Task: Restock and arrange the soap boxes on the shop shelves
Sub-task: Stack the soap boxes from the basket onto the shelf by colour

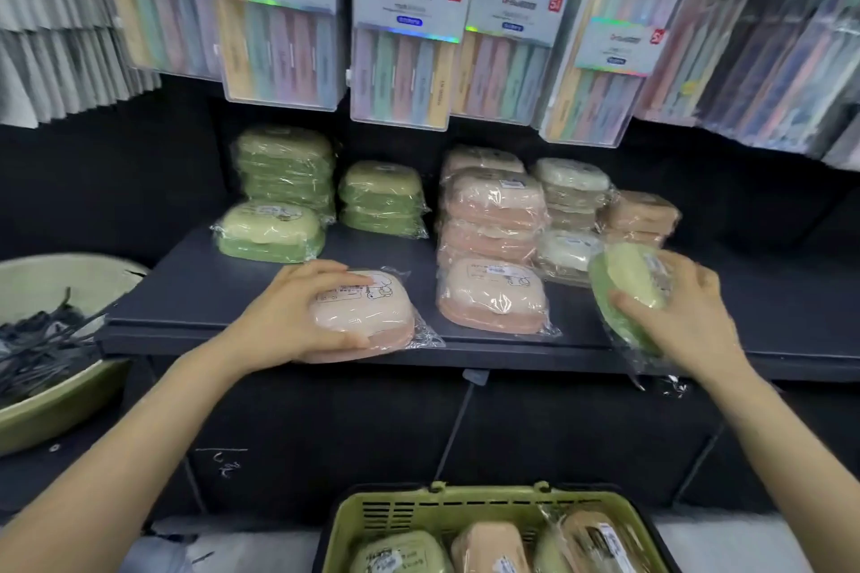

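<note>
Right, your left hand (298, 312) grips a pink soap box (367, 316) at the shelf (195, 293) edge. Your right hand (684, 316) clutches a tilted green soap box (628, 288), blurred, hiding boxes behind; the basket (419, 512) is cut off below.

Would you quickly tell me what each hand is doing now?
Left hand: grips the pink plastic-wrapped soap box on the shelf.
Right hand: holds a green wrapped soap box.

Plastic-wrapped green, pink and white soap boxes (493, 200) in stacks on dark shelf (195, 293).
</note>
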